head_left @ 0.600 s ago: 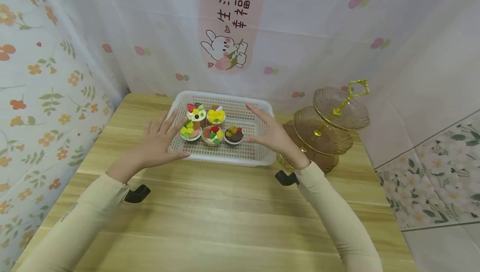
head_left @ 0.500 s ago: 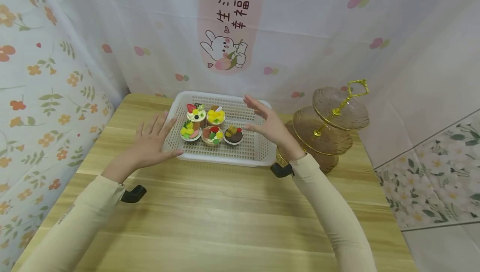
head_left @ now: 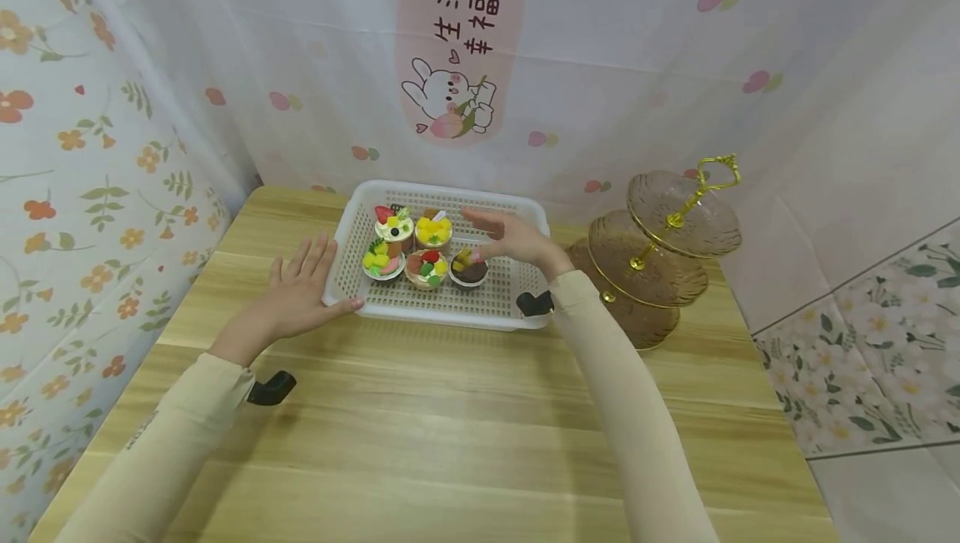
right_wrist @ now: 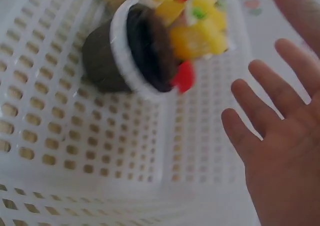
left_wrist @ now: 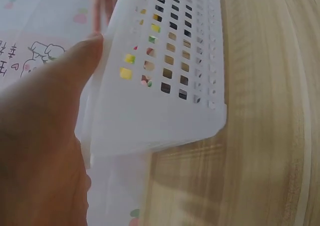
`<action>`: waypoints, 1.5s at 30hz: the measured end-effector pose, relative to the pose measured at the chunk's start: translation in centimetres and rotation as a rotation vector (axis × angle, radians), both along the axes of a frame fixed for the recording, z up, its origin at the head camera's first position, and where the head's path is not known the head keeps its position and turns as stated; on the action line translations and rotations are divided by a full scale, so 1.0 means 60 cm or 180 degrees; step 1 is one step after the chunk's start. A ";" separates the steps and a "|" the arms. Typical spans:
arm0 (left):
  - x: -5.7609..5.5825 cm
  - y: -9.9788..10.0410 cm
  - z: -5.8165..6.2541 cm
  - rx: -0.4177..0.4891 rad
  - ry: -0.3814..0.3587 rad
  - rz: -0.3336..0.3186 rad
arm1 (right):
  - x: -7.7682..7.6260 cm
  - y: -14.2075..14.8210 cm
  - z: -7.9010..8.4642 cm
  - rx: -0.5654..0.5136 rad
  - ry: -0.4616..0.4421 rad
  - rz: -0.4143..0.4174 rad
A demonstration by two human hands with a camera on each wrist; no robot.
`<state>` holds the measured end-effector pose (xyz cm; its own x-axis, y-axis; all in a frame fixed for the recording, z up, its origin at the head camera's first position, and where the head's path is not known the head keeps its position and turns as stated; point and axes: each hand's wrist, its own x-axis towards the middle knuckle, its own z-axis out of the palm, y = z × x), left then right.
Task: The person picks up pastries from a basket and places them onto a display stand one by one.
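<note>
A white perforated plastic basket holds several toy fruit-topped cupcakes. My left hand lies at the basket's left end, fingers spread straight. In the left wrist view its thumb reaches to the basket's rim. Over the right half of the basket hovers my right hand, fingers extended and nothing held. Closest under it is the dark chocolate cupcake, partly overlapped by the thumb; the right wrist view shows this cupcake apart from the fingers. Beside it are the red-and-green-topped cupcake and the yellow-topped cupcake.
A three-tier amber cake stand with a gold handle stands right of the basket, close to the right forearm. Behind the wooden table hangs a printed white curtain.
My right hand has moved left and inward, from the basket's right side to above the chocolate cupcake. My left hand has drawn slightly left to the basket's end. The cupcakes stay put.
</note>
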<state>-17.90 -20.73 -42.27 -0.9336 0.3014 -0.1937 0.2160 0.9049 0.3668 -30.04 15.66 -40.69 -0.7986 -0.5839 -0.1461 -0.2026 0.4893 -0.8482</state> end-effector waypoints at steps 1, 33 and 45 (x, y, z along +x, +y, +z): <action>0.000 0.001 0.000 -0.0018 -0.0006 0.0002 | -0.003 0.001 -0.006 0.0088 -0.0041 0.0033; 0.004 0.005 0.000 0.0019 -0.0084 0.0120 | -0.005 -0.002 -0.060 0.0831 -0.0558 -0.0081; 0.001 0.006 0.003 -0.0012 -0.0078 0.0109 | -0.007 0.000 -0.059 0.0912 -0.0364 -0.0116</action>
<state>-17.86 -20.37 -42.09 -0.9384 0.2685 -0.2176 0.1759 0.9129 0.3682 -30.45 15.69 -44.22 -0.7871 -0.4774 -0.3906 -0.0919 0.7169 -0.6911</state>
